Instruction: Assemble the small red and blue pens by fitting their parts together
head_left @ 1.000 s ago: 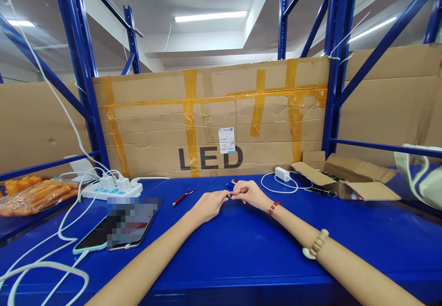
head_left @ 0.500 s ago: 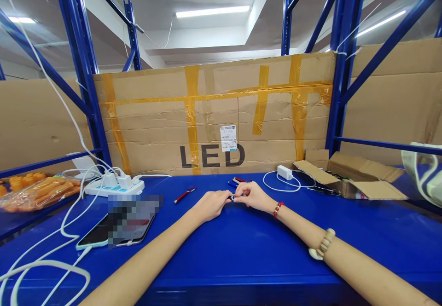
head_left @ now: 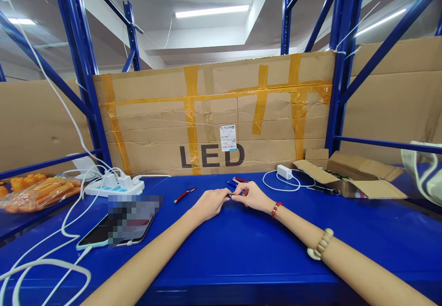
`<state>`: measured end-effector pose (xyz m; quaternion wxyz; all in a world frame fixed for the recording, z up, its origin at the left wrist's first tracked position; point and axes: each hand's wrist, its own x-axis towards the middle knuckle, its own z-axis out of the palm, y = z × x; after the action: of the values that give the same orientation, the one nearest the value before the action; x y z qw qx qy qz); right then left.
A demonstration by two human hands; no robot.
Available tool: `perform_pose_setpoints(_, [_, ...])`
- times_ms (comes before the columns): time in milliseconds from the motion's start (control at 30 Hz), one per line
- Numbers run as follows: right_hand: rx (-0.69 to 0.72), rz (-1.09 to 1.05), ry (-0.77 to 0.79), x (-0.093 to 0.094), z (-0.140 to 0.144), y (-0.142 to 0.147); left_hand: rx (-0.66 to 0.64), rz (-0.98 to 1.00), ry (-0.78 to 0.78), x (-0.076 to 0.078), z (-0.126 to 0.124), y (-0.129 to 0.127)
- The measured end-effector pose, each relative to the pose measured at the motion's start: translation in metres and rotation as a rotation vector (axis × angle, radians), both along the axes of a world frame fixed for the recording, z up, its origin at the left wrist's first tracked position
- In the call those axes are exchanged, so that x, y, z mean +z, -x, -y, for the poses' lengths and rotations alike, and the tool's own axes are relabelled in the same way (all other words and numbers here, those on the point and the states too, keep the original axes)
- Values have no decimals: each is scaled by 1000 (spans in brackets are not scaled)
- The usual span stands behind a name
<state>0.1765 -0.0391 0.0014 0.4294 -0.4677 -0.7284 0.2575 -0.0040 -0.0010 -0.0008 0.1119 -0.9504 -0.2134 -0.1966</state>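
My left hand (head_left: pixel 211 204) and my right hand (head_left: pixel 253 196) meet above the middle of the blue surface. Between their fingertips is a small dark pen-like piece (head_left: pixel 229 196) with a shiny spot; most of it is hidden by the fingers. Both hands are closed in a pinch on it, one from each side. Just behind my right hand lie a red pen (head_left: pixel 239 179) and a blue pen (head_left: pixel 232 184), partly covered. Another red pen (head_left: pixel 185 195) rests by itself to the left of my left hand.
Left on the blue table (head_left: pixel 224 255) are two phones (head_left: pixel 95 233), a power strip (head_left: pixel 138 187) and looping white cables. A white charger (head_left: pixel 284 172) and an open cardboard box (head_left: pixel 373 189) stand right. Taped cardboard (head_left: pixel 155 126) walls the back.
My right hand's fingertips have shifted slightly left, closer to my left hand, and less of the small piece shows between them. The pens on the table have stayed put.
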Motion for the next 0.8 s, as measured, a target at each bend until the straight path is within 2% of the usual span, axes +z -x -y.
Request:
perform_pose_setpoints(467, [-81,-35,76,7,4,6,-26,67,40,5,2,0])
perform_pose_setpoints(800, [-107,-16,29,8,3,4,-69,147,98,5,2,0])
